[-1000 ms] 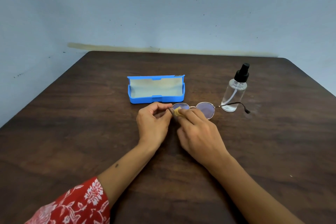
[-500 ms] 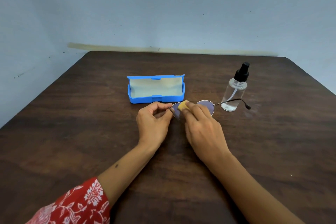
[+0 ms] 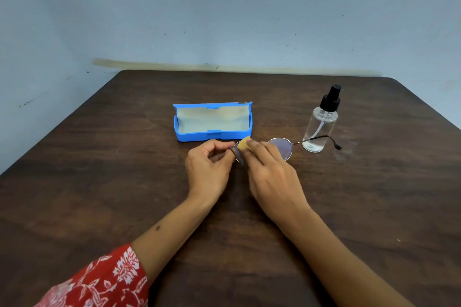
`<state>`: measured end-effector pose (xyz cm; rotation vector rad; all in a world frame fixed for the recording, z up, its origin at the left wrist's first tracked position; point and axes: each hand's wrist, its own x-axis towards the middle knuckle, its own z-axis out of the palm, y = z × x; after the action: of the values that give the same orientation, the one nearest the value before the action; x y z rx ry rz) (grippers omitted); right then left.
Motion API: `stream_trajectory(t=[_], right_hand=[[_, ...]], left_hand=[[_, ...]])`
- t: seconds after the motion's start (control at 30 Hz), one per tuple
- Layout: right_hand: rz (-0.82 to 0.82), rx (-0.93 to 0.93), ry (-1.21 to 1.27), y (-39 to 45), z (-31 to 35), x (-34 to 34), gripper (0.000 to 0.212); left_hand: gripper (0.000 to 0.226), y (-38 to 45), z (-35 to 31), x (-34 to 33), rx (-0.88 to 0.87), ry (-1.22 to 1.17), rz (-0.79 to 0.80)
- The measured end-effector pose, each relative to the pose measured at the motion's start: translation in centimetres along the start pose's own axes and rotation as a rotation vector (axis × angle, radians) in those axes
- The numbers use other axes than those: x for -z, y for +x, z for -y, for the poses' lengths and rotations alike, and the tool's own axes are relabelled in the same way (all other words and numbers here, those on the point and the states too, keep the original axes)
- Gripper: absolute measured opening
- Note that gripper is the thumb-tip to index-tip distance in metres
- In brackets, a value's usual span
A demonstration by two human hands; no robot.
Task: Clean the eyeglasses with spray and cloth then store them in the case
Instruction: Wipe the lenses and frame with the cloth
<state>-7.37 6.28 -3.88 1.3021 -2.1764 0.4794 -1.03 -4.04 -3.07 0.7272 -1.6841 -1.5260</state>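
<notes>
Spreading widest, a dark wooden table [image 3: 99, 182] carries everything. An open blue case [image 3: 212, 122] lies just behind the hands; a clear spray bottle [image 3: 319, 129] stands right, near one temple tip. Thin wire eyeglasses [image 3: 282, 148], judged light and fragile, are pinched at the rim by the left hand [image 3: 208, 169]. A small yellow cloth [image 3: 244, 144] is pressed to one lens by the curled right hand [image 3: 272, 174].
</notes>
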Motion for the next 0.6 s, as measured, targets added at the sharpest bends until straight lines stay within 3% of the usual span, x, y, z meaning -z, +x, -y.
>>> stream_trajectory(t=[0.13,0.3,0.47,0.6], right_hand=[[-0.007,0.064,0.078,-0.6,0.2,0.6,0.037],[0.005,-0.044,-0.02,0.4,-0.3,0.5,0.041],[-0.003,0.054,0.065,-0.5,0.3,0.7,0.037],[0.012,-0.065,0.001,0.4,-0.5,0.7,0.034]], left_hand=[[0.013,0.0,0.1,0.0,-0.017,0.016,-0.011],[0.012,-0.1,0.0,-0.1,-0.041,0.021,0.02],[0.011,0.1,0.0,-0.1,-0.017,0.017,0.008],[0.012,-0.1,-0.2,-0.2,-0.029,0.008,0.017]])
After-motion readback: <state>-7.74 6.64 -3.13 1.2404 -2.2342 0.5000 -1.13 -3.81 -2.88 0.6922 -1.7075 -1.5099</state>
